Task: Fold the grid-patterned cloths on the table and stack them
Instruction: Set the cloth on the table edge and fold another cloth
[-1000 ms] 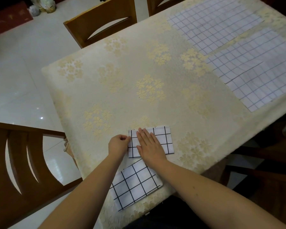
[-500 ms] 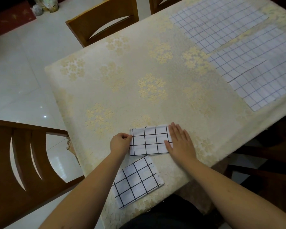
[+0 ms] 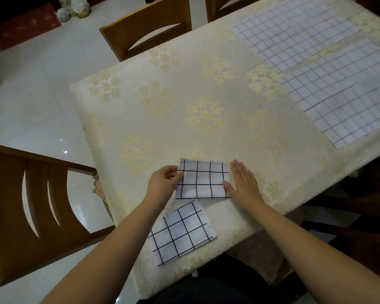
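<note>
A small folded grid cloth [image 3: 203,179] lies near the table's front edge. My left hand [image 3: 162,183] pinches its left edge between thumb and fingers. My right hand [image 3: 242,181] lies flat with straight fingers against the cloth's right edge. A second folded grid cloth [image 3: 181,232] sits just below, turned at an angle, close to the table edge. Two large unfolded grid cloths lie at the far right: one [image 3: 292,29] at the back, another [image 3: 347,93] nearer the right edge.
The table carries a cream tablecloth [image 3: 154,110] with gold flower patterns. A wooden chair [image 3: 26,207] stands at the left front, another chair [image 3: 149,27] at the far side. White tiled floor [image 3: 31,88] lies to the left.
My right hand slid from the top of the folded cloth to its right edge. My left hand stayed at the left edge and now pinches it.
</note>
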Demonstrator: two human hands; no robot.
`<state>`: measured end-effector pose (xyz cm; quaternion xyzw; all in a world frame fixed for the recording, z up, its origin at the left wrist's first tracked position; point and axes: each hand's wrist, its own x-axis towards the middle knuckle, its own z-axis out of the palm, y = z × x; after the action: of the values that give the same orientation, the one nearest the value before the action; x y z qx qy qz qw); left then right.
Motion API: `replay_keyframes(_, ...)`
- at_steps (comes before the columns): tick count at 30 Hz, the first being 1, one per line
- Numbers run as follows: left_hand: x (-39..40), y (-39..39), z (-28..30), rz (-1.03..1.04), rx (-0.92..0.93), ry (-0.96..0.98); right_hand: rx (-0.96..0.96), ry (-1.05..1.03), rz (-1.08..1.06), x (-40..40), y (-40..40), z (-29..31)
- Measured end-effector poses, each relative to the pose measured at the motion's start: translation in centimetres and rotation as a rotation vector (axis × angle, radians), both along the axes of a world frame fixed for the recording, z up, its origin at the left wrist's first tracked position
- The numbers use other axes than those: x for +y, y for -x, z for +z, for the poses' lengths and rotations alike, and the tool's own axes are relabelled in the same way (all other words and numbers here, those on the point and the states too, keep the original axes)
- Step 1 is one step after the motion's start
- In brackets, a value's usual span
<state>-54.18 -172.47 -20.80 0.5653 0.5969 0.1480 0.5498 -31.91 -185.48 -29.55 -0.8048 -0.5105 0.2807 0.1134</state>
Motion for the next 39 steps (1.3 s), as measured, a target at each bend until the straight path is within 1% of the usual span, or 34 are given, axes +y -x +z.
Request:
replay_keyframes(1,-0.6,-0.1,1.3,-0.034,-0.029,-0.033,0.124,-0.049,-0.082,-0.1,0.2,0.6)
replay_keyframes(3,-1.8,0.0,4.1,-0.178,-0.073,-0.089,0.457,-0.125,-0.241,-0.5,1.2,2.5)
replay_keyframes(4,-2.4,0.4,5.4,-0.269,-0.083,-0.12,0.616,-0.146,-0.287,-0.6,1.7,3.5)
replay_keyframes(6,-3.4,1.6,7.9,-0.388,-0.139,-0.13,0.852,-0.167,-0.305,-0.8,2.6,5.0)
replay_keyframes(8,-4.1,3.4,9.7,-0.393,-0.245,-0.071,1.003,-0.165,-0.301,-1.0,3.1,5.8)
replay_keyframes(11,-4.8,6.1,9.6,-0.236,-0.351,0.043,1.144,-0.168,-0.405,-1.7,4.6,6.4)
replay_keyframes(12,-5.1,7.0,8.9,-0.161,-0.346,0.065,1.131,-0.159,-0.432,-2.0,5.2,6.5)
replay_keyframes(14,-5.8,8.6,6.8,-0.003,-0.26,0.084,1.049,-0.108,-0.447,-2.6,6.1,6.6)
replay_keyframes(16,-6.9,10.2,4.0,0.155,-0.177,0.153,0.926,-0.06,-0.419,-3.2,6.9,6.4)
replay_keyframes(17,-7.5,10.9,2.7,0.21,-0.147,0.192,0.854,-0.035,-0.389,-3.7,7.4,6.3)
replay_keyframes(19,-8.6,11.8,-0.1,0.254,-0.081,0.234,0.724,-0.003,-0.301,-4.5,8.4,6.1)
replay_keyframes(21,-9.5,12.4,-2.0,0.274,-0.015,0.227,0.619,0.015,-0.253,-5.2,9.4,5.5)
replay_keyframes(23,-10.1,12.7,-3.1,0.277,0.076,0.176,0.561,0.02,-0.249,-5.5,10.2,5.0)
replay_keyframes(25,-10.4,13.1,-3.7,0.243,0.174,0.098,0.507,0.043,-0.249,-5.4,11.0,4.9)
replay_keyframes(27,-10.5,13.3,-3.8,0.189,0.226,0.042,0.472,0.061,-0.26,-5.4,11.7,4.7)
replay_keyframes(32,-10.7,13.4,-3.8,0.108,0.263,-0.027,0.406,0.078,-0.278,-5.6,12.3,4.3)
replay_keyframes(36,-11.3,13.5,-4.2,0.082,0.276,-0.059,0.366,0.077,-0.27,-6.1,12.1,3.9)
replay_keyframes(38,-11.5,13.7,-4.3,0.08,0.28,-0.076,0.361,0.06,-0.293,-6.2,12.1,4.1)
replay_keyframes(39,-11.6,13.8,-4.6,0.075,0.312,-0.121,0.343,0.035,-0.308,-6.2,12.0,4.1)
